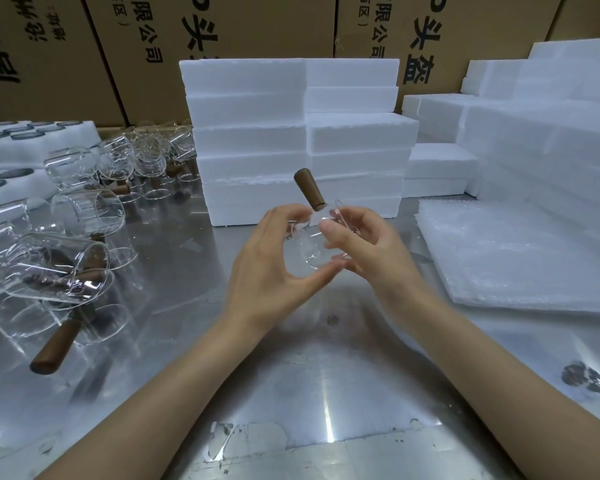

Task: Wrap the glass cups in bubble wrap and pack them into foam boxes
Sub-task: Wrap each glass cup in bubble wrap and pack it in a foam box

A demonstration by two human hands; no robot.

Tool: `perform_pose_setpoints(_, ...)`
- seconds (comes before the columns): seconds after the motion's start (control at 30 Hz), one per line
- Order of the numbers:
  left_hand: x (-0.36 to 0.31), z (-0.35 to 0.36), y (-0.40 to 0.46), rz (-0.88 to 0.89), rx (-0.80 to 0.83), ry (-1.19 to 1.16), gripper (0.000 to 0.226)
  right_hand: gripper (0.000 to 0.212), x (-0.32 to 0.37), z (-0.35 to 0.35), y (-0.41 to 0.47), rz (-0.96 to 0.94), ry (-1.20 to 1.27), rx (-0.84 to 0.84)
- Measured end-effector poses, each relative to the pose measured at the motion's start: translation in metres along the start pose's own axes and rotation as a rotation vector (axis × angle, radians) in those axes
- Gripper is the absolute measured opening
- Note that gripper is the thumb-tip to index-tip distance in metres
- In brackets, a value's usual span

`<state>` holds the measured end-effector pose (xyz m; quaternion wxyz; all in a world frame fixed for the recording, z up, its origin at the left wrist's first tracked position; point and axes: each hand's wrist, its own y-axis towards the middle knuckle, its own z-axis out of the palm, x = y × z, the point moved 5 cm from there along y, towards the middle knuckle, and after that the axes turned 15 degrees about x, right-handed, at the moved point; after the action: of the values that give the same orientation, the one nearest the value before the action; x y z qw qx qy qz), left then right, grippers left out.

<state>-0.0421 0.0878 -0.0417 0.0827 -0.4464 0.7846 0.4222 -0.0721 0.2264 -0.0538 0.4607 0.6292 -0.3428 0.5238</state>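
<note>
Where both hands meet, the glass cup (312, 247) sits between them.

Both forearms are showing bare from the near edge up to the wrists, with no sleeves in view. The left hand (264, 271) and right hand (364, 244) are wearing no gloves, rings or watch.

The table (291, 393) is brushed metal, shiny and scuffed. Clear glossy glass cups (59, 268) at left have matt brown wooden handles. Far foam boxes (298, 140) look white, grainy, matt. Bubble wrap (520, 254) at right is translucent, dimpled plastic; cartons (257, 26) behind are brown cardboard.
</note>
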Motion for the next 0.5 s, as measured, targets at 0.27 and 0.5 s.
perform_pose_setpoints(0.27,0.020,0.003,0.001,-0.354,0.004,-0.704,0.053,0.071,-0.002,0.001,0.002,0.079,0.314,0.131)
perform_pose_setpoints(0.5,0.028,0.017,-0.003,-0.514,0.229,-1.245,0.046,0.055,-0.012,0.000,0.005,0.142,0.458,0.143)
